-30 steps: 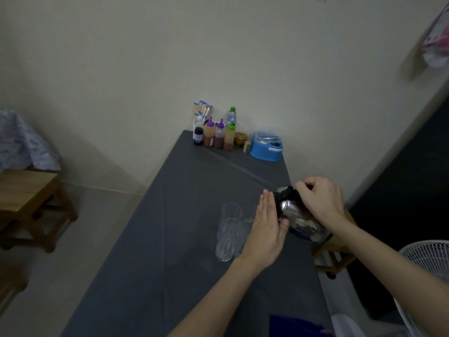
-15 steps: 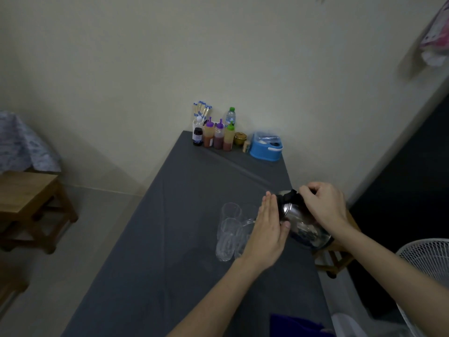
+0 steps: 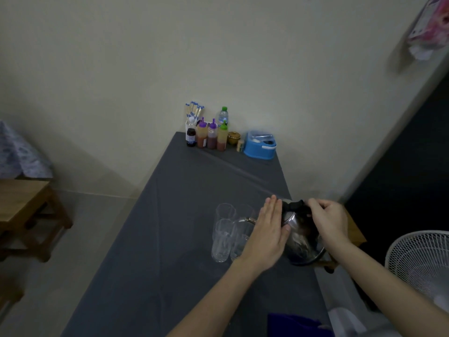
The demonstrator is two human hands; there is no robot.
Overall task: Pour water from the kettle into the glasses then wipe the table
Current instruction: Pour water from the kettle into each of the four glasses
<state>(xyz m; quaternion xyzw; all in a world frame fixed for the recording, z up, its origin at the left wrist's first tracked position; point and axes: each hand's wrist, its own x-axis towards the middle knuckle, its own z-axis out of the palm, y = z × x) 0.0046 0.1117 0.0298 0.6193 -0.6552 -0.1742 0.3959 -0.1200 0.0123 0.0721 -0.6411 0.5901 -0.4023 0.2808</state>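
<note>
Gripping shiny steel kettle (image 3: 300, 235) (tilted): right hand (image 3: 329, 223) | left hand (image 3: 268, 235) flat

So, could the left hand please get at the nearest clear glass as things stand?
Probably yes: the left hand rests flat against the steel kettle, and the nearest clear glass stands unobstructed just beside it.

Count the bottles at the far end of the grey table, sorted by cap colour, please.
Purple-capped squeeze bottles of reddish sauce: 2
Green-capped bottles: 2, a yellow-and-red sauce squeeze bottle and a clear plastic water bottle
Dark-capped small brown glass bottle with a label: 1
Total: 5
</note>
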